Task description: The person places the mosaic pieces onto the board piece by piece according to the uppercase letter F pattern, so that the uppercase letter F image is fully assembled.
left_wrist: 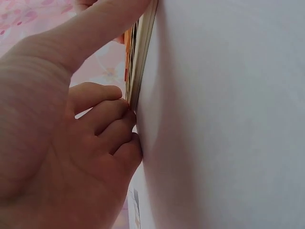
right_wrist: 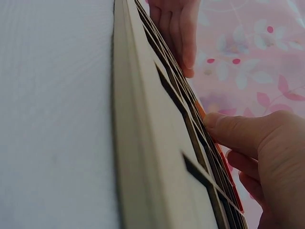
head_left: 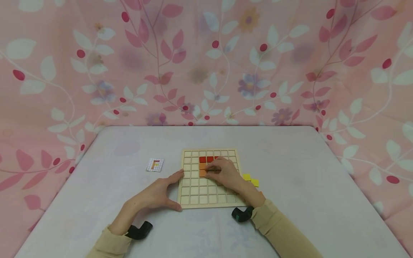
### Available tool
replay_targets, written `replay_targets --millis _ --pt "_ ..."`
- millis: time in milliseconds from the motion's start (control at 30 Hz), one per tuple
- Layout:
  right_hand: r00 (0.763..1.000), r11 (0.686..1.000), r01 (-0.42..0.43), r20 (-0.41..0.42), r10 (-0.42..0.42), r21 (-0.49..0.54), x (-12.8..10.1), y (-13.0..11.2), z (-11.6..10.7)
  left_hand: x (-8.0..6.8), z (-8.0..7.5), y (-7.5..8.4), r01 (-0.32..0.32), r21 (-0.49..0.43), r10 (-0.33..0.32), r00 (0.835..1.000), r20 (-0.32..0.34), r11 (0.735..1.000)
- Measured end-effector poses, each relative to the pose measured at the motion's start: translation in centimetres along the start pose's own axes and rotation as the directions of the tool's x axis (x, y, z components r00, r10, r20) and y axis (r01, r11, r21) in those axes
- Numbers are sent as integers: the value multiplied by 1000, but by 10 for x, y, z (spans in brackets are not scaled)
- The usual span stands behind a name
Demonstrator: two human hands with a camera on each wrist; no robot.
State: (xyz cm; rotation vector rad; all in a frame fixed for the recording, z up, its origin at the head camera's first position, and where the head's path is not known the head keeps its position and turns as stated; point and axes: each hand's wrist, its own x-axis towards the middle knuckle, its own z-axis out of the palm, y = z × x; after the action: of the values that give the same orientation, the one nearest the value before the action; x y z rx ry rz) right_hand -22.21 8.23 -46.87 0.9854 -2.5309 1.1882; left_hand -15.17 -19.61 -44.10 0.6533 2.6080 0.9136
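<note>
A wooden grid board (head_left: 196, 195) lies on the white table (head_left: 290, 172). Red tiles (head_left: 206, 159) fill part of its second row, with orange tiles (head_left: 202, 166) below them. My right hand (head_left: 215, 172) is curled over the board's middle, thumb and fingertips pinching an orange tile (right_wrist: 200, 109) at a cell. My left hand (head_left: 167, 191) braces the board's left edge (left_wrist: 143, 52): fingers (left_wrist: 119, 124) press its side and the thumb reaches the near corner.
Two yellow tiles (head_left: 250, 179) lie on the table just right of the board. A small pattern card (head_left: 155, 165) sits to the left. Pink floral cloth (head_left: 206, 61) hangs behind and at both sides of the table.
</note>
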Motion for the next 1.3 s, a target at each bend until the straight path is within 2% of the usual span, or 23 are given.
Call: replay_targets --millis 333,800,1300 --pt "1000 999 18 -1 -18 -37 0 1 0 0 0 1 3 -3 -3 1000 2 1000" --pt "1000 1000 -12 17 12 2 -1 -2 0 1 1 2 10 18 -10 1000 -3 1000" --pt "1000 1000 -2 22 2 9 -1 -2 0 1 1 1 19 30 -19 1000 -6 999"
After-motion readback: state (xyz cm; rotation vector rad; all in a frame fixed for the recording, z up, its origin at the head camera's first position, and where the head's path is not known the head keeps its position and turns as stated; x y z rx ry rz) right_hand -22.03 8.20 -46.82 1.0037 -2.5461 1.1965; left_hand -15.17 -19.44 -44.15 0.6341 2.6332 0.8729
